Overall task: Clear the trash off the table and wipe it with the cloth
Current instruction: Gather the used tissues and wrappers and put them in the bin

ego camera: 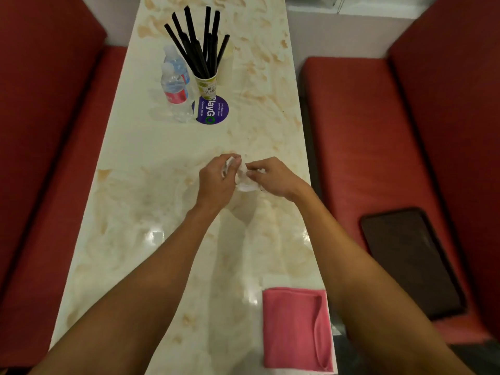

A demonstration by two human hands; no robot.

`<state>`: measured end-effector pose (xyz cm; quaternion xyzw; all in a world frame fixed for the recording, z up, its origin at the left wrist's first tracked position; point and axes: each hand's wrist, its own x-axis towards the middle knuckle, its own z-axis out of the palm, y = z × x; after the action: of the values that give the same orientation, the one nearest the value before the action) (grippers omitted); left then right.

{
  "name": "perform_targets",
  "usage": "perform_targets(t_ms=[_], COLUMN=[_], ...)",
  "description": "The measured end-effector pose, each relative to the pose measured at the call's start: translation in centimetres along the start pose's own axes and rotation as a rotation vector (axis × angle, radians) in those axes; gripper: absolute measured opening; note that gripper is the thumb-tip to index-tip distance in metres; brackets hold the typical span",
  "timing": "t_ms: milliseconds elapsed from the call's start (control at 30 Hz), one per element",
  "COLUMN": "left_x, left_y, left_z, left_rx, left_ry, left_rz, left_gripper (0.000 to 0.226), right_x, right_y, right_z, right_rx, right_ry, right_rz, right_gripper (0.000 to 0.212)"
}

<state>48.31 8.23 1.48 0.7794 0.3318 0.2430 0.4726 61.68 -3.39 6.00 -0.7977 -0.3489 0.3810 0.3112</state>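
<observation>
A crumpled white tissue [244, 184] is pinched by the left grip [216, 182] and the right grip [273, 177] at the middle of the marbled table [151, 158]. A folded pink cloth [296, 328] is laid at its near right edge. Two water bottles [176, 90] and a paper cup [207, 83] of black straws [197, 41] are stood together at the far end.

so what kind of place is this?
Probably a cafe or fast-food booth: red padded benches flank a long marble-look table, a paper cup holds black straws, and a round purple sticker reads "Clean as you go".
</observation>
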Motion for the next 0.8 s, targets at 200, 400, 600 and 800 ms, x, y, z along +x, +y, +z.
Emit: perform_targets(t_ms=[200, 400, 600, 800], left_x=[-3.2, -6.6, -11.5, -18.5], left_y=[0.1, -0.2, 0.3, 0.8], left_z=[-1.6, -2.5, -3.1, -2.9], left_rx=[0.091, 0.174, 0.17, 0.159], left_ry=[-0.067, -0.113, -0.071, 0.025], left_rz=[0.016, 0.004, -0.065, -0.04], left_gripper=[0.022, 0.03, 0.024, 0.021], right_x=[-4.4, -7.6, -10.8, -15.6], right_y=[1.0, 2.0, 2.6, 3.8], right_z=[2.4, 5.1, 7.2, 10.3], right_rx=[0.112, 0.174, 0.146, 0.143], right_ry=[0.145, 0.246, 0.283, 0.35], right_rz=[0.09, 0.134, 0.092, -0.025], right_gripper=[0.023, 0.024, 0.024, 0.022])
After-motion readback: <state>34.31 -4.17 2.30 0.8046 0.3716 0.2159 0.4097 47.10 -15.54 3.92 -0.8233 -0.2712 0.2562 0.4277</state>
